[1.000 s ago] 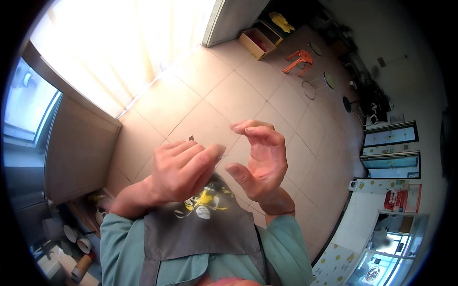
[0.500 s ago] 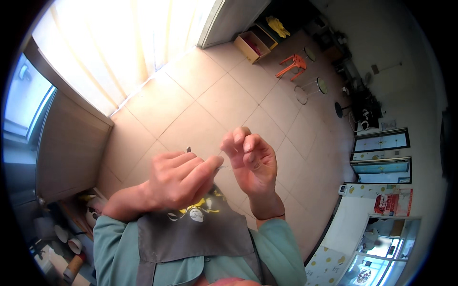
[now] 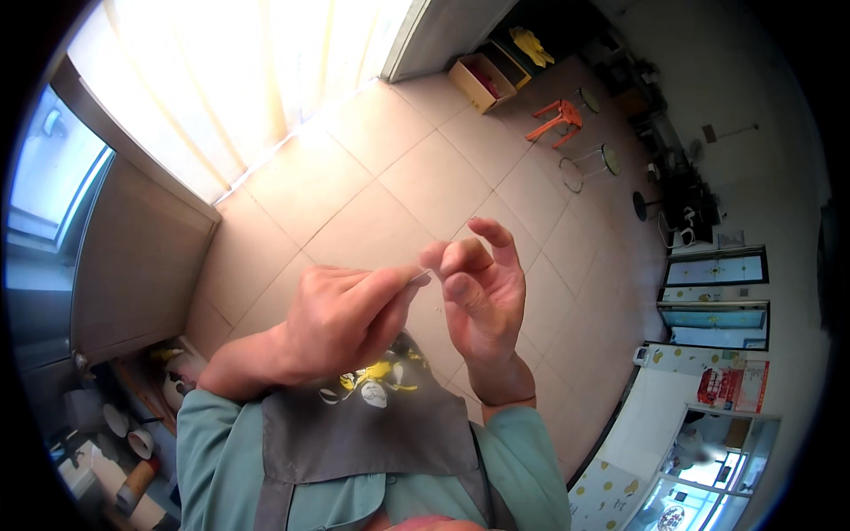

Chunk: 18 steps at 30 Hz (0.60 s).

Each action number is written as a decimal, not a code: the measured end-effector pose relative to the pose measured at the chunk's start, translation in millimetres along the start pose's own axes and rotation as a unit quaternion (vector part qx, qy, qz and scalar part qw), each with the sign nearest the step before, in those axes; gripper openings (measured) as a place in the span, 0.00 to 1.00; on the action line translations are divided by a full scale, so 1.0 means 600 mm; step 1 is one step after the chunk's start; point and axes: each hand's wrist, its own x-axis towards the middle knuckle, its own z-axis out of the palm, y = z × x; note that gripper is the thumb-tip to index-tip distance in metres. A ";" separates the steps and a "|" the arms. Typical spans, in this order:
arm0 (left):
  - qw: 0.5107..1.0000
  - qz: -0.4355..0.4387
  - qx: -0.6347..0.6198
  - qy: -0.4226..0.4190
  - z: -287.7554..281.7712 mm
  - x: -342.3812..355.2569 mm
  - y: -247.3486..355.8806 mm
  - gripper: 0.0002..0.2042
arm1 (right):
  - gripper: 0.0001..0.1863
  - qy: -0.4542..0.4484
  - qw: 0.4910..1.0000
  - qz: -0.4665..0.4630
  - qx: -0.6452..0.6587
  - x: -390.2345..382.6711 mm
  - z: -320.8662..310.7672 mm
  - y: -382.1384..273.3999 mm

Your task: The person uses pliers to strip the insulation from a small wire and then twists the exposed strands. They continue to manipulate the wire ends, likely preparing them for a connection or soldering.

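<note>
My left hand [image 3: 350,314] is closed in a pinch, thumb against the fingers, in front of my chest. At its fingertips shows a thin pale sliver [image 3: 421,276], too small to tell its kind. Beside it on the right, my right hand [image 3: 482,296] is raised with the palm turned toward me. Its fingers are bent and apart, one lifted high, and nothing shows between them. A bent fingertip of the right hand comes right up to the left fingertips; whether they touch I cannot tell. Below both hands is a grey apron [image 3: 354,434] with a yellow and white print.
Tiled floor [image 3: 363,221] stretches ahead. Far off stand an orange stool [image 3: 560,118], round-seated stools [image 3: 611,159] and a cardboard box [image 3: 478,84]. A pale bright curtain [image 3: 239,80] hangs at the far left, beside a wooden panel [image 3: 142,257]. Cluttered items lie at the lower left.
My right hand has turned and come closer to the left fingertips, one finger now raised. A small dark piece seen above my left hand no longer shows. The view has shifted slightly.
</note>
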 end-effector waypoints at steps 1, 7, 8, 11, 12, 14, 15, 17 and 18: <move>1.000 0.002 0.000 0.007 0.002 -0.001 0.000 0.10 | 0.24 -0.005 1.000 -0.005 -0.001 0.003 -0.009 0.003; 1.000 0.004 -0.006 0.015 0.008 -0.002 0.005 0.11 | 0.22 0.001 1.000 -0.002 -0.022 0.004 -0.002 0.000; 1.000 -0.001 -0.011 0.014 0.008 -0.001 0.007 0.11 | 0.21 0.003 1.000 -0.003 -0.025 0.004 -0.001 -0.001; 1.000 0.003 -0.015 0.013 0.006 0.001 0.010 0.12 | 0.20 0.004 1.000 -0.006 -0.029 0.001 -0.002 0.000; 1.000 0.008 -0.014 0.013 0.005 0.002 0.011 0.12 | 0.20 -0.005 1.000 -0.006 -0.026 0.000 -0.003 -0.001; 0.999 0.020 -0.012 0.022 0.005 0.000 0.011 0.11 | 0.20 -0.024 1.000 -0.005 -0.020 -0.001 -0.005 -0.004; 0.999 0.026 -0.010 0.027 0.005 0.000 0.011 0.11 | 0.19 -0.022 1.000 -0.006 -0.017 -0.001 -0.004 -0.004; 1.000 0.018 -0.004 0.018 -0.005 0.004 0.018 0.11 | 0.15 -0.016 1.000 -0.009 -0.012 -0.003 -0.001 -0.001; 1.000 0.013 -0.001 0.012 -0.007 0.005 0.020 0.10 | 0.13 -0.023 1.000 -0.013 -0.010 -0.004 -0.004 0.002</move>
